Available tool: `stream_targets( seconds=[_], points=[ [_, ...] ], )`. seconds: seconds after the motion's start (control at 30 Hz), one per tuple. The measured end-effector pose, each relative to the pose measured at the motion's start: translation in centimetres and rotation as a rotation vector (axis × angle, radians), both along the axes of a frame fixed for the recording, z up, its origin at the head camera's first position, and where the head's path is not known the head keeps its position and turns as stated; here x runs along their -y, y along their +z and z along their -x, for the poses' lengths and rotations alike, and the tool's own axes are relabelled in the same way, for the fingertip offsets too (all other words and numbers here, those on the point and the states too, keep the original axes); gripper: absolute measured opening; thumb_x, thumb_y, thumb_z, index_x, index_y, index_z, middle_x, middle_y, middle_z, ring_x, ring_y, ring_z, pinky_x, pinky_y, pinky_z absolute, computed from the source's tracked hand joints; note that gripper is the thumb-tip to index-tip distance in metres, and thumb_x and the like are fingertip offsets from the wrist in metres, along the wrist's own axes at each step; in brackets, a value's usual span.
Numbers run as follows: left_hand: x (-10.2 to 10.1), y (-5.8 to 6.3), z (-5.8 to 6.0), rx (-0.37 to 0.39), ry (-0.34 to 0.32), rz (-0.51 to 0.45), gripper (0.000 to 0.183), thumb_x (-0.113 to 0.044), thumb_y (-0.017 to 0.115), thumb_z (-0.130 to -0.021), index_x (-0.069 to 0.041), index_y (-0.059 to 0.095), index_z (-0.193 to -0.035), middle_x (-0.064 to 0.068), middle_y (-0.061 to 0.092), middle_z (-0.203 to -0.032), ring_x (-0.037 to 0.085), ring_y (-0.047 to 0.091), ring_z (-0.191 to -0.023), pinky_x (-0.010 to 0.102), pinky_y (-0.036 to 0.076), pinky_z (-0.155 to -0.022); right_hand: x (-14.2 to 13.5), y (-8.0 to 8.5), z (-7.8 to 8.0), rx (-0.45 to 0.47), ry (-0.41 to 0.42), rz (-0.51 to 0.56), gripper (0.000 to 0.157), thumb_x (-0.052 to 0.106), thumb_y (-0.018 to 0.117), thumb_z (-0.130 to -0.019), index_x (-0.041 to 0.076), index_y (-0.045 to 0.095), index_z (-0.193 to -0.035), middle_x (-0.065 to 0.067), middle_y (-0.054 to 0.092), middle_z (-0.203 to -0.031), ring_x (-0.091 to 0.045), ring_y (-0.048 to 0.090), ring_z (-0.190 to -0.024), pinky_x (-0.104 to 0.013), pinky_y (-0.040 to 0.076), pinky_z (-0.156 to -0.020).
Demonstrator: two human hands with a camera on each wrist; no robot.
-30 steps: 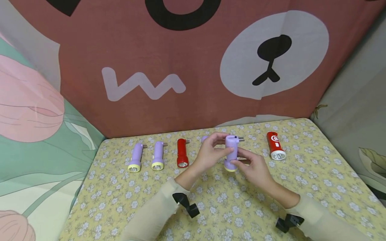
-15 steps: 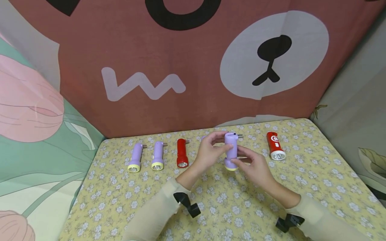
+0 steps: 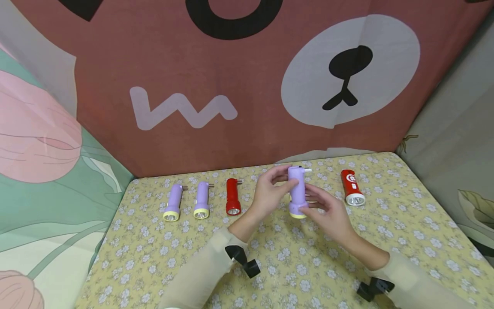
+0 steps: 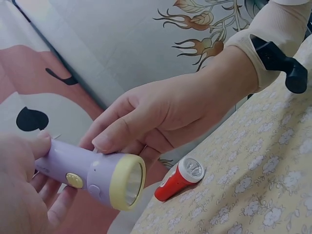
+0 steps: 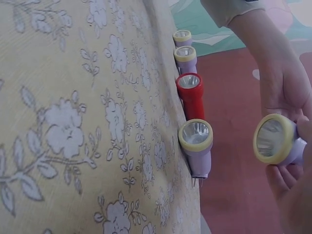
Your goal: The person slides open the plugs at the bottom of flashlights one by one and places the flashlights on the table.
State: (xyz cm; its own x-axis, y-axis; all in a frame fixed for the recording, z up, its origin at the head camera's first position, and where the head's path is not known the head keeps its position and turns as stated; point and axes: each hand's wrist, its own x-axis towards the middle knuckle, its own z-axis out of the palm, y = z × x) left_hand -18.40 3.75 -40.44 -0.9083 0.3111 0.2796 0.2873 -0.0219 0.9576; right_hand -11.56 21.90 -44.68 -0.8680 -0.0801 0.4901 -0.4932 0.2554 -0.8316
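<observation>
Between both hands is a purple flashlight with a yellow rim and plug prongs jutting from its tail end, held upright above the table, lens down. My left hand grips its upper body, thumb across the front. Lower down, my right hand pinches it near the head with thumb and fingers. The left wrist view shows a yellow switch on the flashlight's side, with the right thumb near its head. In the right wrist view the yellow-rimmed lens faces the camera.
Left of the hands stand two purple flashlights and a red flashlight in a row. Another purple flashlight, hidden behind the left hand in the head view, shows beside them. A red-and-white flashlight lies right on the flowered tablecloth.
The held flashlight has risen slightly and turned a little, so its prongs now overlap. Both hands move with it, and the left hand now covers the purple flashlight behind it.
</observation>
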Motion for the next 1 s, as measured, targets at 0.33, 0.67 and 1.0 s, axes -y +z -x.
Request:
stream_targets(
  seconds=[0.33, 0.67, 1.0],
  points=[
    [-0.5, 0.3, 0.0, 0.089, 0.024, -0.101, 0.040, -0.004, 0.071, -0.095, 0.003, 0.063, -0.133, 0.020, 0.067, -0.124, 0.039, 0.065, -0.111, 0.031, 0.061, -0.081, 0.0, 0.1, -0.7, -0.092, 0.075, -0.064, 0.087, -0.019, 0.082, -0.072, -0.002, 0.047, -0.150, -0.024, 0.054, -0.144, -0.007, 0.060, -0.119, -0.020, 0.052, -0.095],
    [-0.6, 0.0, 0.0, 0.121, 0.027, -0.128, 0.040, -0.003, 0.071, -0.095, 0.003, 0.062, -0.134, 0.020, 0.066, -0.125, 0.034, 0.067, -0.109, 0.033, 0.062, -0.079, -0.1, 0.1, -1.1, -0.104, 0.045, -0.099, 0.084, -0.020, 0.080, -0.074, 0.000, 0.048, -0.149, -0.023, 0.054, -0.146, -0.005, 0.059, -0.121, -0.019, 0.053, -0.095],
    [-0.7, -0.3, -0.2, 0.136, 0.015, -0.146, 0.048, 0.002, 0.071, -0.093, 0.004, 0.058, -0.139, 0.019, 0.062, -0.136, 0.033, 0.065, -0.118, 0.033, 0.058, -0.091, -0.3, 0.6, -1.1, -0.041, 0.001, -0.071, 0.072, -0.019, 0.076, -0.079, -0.001, 0.053, -0.146, -0.022, 0.056, -0.143, -0.002, 0.061, -0.117, -0.018, 0.053, -0.094]
  ],
)
